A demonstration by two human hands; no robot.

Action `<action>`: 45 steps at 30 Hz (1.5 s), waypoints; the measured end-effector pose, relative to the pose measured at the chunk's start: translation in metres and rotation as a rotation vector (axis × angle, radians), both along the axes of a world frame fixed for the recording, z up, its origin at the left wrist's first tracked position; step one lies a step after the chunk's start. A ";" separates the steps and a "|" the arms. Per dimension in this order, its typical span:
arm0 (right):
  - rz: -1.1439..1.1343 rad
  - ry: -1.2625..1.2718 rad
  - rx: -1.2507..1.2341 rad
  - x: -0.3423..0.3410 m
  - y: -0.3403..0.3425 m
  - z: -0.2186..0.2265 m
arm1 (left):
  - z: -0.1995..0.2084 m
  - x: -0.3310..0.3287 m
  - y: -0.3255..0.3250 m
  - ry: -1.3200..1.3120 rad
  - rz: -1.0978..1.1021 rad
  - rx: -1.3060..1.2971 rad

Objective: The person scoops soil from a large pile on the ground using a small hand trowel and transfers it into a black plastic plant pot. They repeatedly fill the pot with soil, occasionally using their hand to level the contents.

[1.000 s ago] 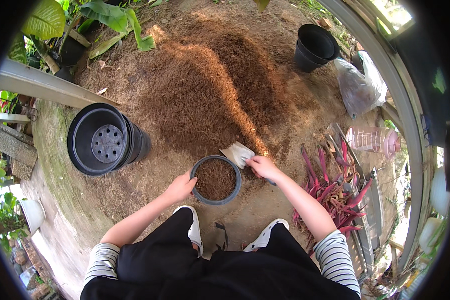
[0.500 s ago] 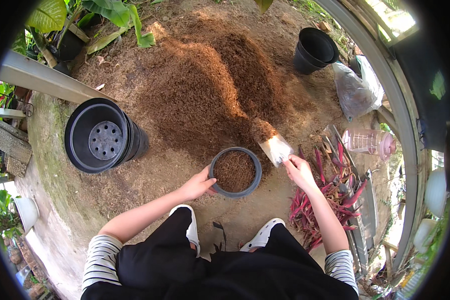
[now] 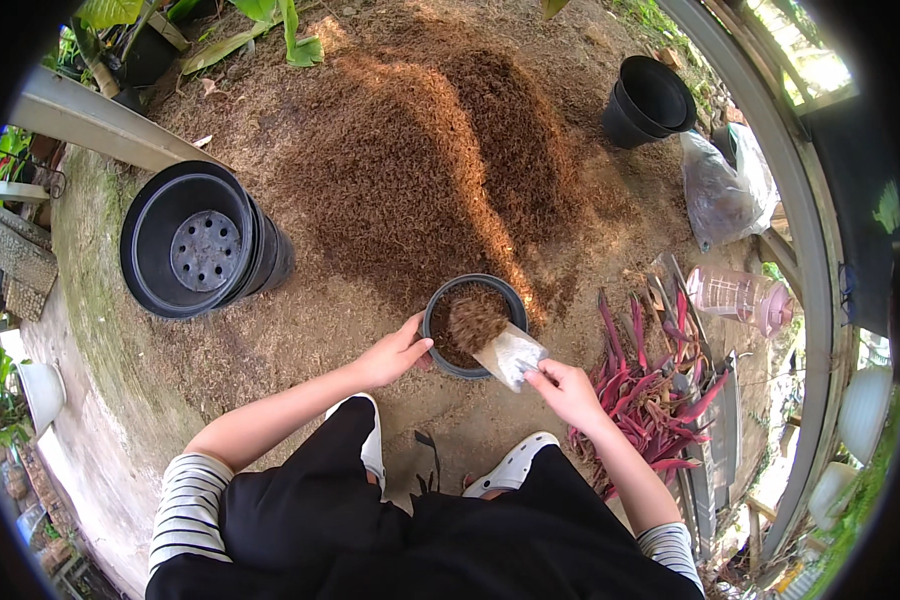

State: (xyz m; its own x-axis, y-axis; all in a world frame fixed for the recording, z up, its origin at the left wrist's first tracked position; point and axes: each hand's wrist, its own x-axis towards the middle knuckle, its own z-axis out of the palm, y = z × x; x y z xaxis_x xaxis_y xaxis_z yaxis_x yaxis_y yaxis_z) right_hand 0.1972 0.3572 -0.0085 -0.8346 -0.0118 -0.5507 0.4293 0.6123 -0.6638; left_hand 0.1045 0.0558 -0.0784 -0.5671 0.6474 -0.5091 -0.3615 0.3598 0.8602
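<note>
A round dark plant pot (image 3: 457,370) stands on the ground before me, with brown fibrous potting material inside. Its left rim is gripped by my left hand (image 3: 395,353), thumb at the edge. My right hand (image 3: 568,393) is closed around the near end of a pale, translucent plastic scoop (image 3: 512,357). The scoop slants over the pot's right rim, and a blurred clump of the brown material (image 3: 477,318) is at its front end, over the pot. Beyond the pot spreads a broad heap of the same material (image 3: 400,170).
Stacked black pots (image 3: 210,240) lie tilted at the left; another black pot (image 3: 650,100) stands far right. Near it are a plastic bag (image 3: 725,190) and a pink bottle (image 3: 740,297). Red-purple leaves (image 3: 640,400) lie right of my hand. A metal beam (image 3: 110,120) crosses upper left.
My right hand has brought the loaded scoop from the heap's edge leftward over the pot and tipped it. My left hand stays on the pot's rim.
</note>
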 end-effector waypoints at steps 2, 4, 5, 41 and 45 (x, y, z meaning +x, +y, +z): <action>-0.009 0.015 -0.006 0.000 -0.004 -0.004 | 0.003 -0.001 0.001 0.006 -0.002 -0.012; 0.017 0.020 0.010 -0.003 -0.001 -0.004 | 0.009 -0.003 0.004 0.008 -0.009 -0.025; 0.053 0.029 0.026 -0.009 0.002 0.004 | 0.007 -0.002 0.002 0.014 -0.009 -0.022; 0.098 0.643 0.612 -0.005 0.025 0.014 | 0.053 -0.040 0.010 1.082 -0.168 -0.208; -0.014 0.680 0.592 0.000 0.026 0.013 | 0.054 -0.068 0.032 1.640 -0.391 -0.284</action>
